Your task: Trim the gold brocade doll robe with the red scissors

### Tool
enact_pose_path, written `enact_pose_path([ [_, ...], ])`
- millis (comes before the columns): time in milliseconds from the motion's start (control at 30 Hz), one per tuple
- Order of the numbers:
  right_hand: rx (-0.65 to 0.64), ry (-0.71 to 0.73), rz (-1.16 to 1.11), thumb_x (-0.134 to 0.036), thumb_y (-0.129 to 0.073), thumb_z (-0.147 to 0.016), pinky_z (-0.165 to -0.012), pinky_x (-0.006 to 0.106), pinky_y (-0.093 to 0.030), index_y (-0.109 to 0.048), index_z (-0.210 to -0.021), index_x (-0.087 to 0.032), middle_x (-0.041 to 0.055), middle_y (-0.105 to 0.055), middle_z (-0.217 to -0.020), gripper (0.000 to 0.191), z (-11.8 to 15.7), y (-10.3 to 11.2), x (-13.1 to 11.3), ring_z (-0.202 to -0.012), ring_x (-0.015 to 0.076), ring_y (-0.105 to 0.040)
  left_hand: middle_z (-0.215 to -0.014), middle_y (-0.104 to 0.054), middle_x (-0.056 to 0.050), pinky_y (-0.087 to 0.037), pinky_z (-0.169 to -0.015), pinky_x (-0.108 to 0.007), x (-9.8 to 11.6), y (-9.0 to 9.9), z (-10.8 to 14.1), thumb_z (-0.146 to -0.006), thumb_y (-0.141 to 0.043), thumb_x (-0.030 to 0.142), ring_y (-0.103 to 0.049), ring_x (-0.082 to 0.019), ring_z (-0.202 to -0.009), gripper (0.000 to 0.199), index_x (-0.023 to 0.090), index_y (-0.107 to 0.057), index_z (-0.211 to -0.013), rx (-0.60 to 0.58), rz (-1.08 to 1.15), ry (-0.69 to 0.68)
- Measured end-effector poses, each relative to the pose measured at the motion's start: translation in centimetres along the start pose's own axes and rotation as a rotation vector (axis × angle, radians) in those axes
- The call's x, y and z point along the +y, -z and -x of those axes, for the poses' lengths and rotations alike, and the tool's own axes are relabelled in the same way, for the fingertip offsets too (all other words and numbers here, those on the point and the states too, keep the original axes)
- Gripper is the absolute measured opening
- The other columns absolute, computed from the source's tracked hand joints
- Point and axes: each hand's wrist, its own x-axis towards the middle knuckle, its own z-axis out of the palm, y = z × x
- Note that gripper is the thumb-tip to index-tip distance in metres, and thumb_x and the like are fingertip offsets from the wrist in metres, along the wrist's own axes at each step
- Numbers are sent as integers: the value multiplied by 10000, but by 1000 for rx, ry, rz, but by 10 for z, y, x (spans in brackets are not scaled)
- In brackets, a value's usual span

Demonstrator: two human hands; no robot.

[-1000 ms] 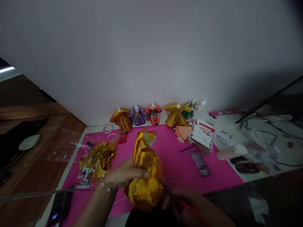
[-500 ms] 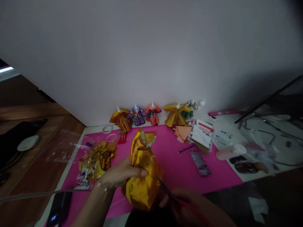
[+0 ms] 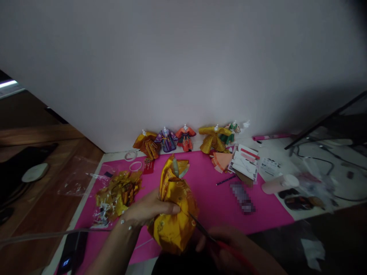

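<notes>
My left hand is closed on a piece of shiny golden-yellow patterned fabric, thumb on top, the cloth bunched and standing up above the mat. At the lower right my right hand, dim and partly blurred, grips red-handled scissors. Their dark blades point up and left, the tips touching the fabric's right side close to my left thumb. How far the blades are apart I cannot make out. A pale lining shows at the fabric's upper end.
Under my hands lies a pink mat. Golden scraps are heaped at left. Small dressed doll figures stand along the wall. Papers, a pale bottle and cables are at right; a black device sits lower left.
Little differs. The fabric and my left hand have shifted very slightly to the right; the scissor tips stay at the fabric's right side.
</notes>
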Motion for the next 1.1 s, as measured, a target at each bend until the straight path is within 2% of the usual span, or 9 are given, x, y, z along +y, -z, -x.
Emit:
enact_pose_path([
  [200,-31,-16,-40,-647,-592,-868,-905,385,-494,-738,-1067,-247,55,-722,-1059,470,-9,-1,14,-972,268,-655,-795,-796,-51,-558,-696,-293,-1,3,-1,-549,-855,239,-714,-201,-711,352,135,-751,-869,-11,-1,3],
  [533,6,6,92,-597,-544,-924,-687,291,-461,-699,-1115,-254,47,-678,-948,422,0,0,-3,-773,194,-596,-817,-790,-54,-564,-681,-276,-1,2,0,-549,-856,234,-696,-181,-692,369,130,-754,-888,-15,-17,-5],
  [733,31,-13,42,-584,-558,-934,-802,338,-496,-678,-1148,-271,59,-688,-1060,398,3,-3,9,-913,233,-636,-818,-783,-50,-562,-698,-295,0,2,1,-545,-865,253,-689,-186,-698,388,135,-753,-897,-9,-15,30],
  [800,49,-10,7,-586,-593,-913,-822,351,-505,-681,-1144,-260,64,-692,-1074,409,4,-3,13,-934,246,-640,-819,-782,-55,-560,-711,-305,0,2,0,-546,-868,254,-691,-195,-714,400,135,-751,-910,-13,-6,22],
  [933,13,26,-23,-604,-583,-913,-771,347,-512,-684,-1146,-243,59,-682,-994,441,4,-2,9,-855,229,-635,-841,-779,-68,-552,-730,-324,-1,3,-1,-558,-872,259,-697,-214,-742,418,130,-746,-935,-24,-10,6],
  [1100,22,38,-18,-728,-545,-859,-758,355,-511,-690,-1157,-244,68,-679,-965,587,6,1,4,-832,237,-630,-874,-784,-80,-545,-769,-344,0,4,-1,-588,-867,274,-707,-233,-781,407,131,-745,-949,-43,-14,10],
])
